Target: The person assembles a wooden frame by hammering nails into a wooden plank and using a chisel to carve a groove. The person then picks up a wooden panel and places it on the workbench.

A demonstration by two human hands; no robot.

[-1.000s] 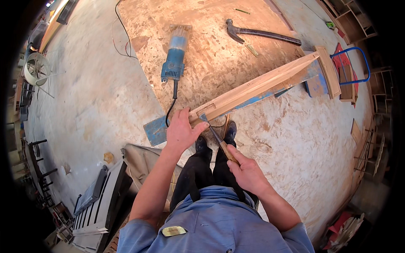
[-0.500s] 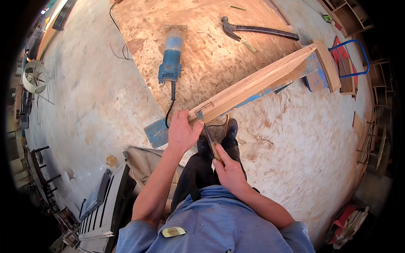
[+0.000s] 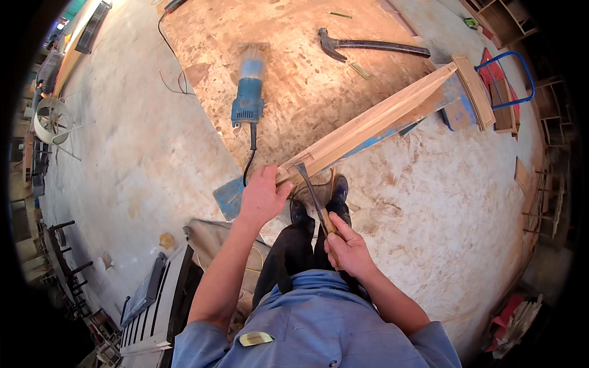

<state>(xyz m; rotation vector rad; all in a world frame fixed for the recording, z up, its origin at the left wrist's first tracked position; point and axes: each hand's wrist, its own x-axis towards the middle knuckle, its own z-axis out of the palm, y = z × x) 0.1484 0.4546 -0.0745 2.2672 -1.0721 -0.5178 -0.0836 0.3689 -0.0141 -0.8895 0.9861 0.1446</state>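
Observation:
A long pale wooden beam (image 3: 374, 119) with a recess cut near its close end lies slanting on a blue-edged board (image 3: 229, 197). My left hand (image 3: 262, 197) grips the beam's near end, fingers over the top and thumb along the side. In my right hand (image 3: 351, 248) is a wood chisel (image 3: 316, 199), held by its wooden handle. Its blade points up and away, the tip at the beam's side by the recess; whether it touches the wood I cannot tell.
On the wooden work surface (image 3: 294, 86) lie a blue trim router (image 3: 248, 98), its cord running toward the beam, a claw hammer (image 3: 374, 46) and a pencil stub (image 3: 359, 70). Curved wood pieces (image 3: 473, 92) and a blue-handled cart (image 3: 532, 76) stand right. A grey cloth (image 3: 211, 239) lies left of my legs.
My right hand has moved slightly right and back, drawing the chisel's tip rightward along the beam end. My left hand stays on the beam. The view has shifted slightly.

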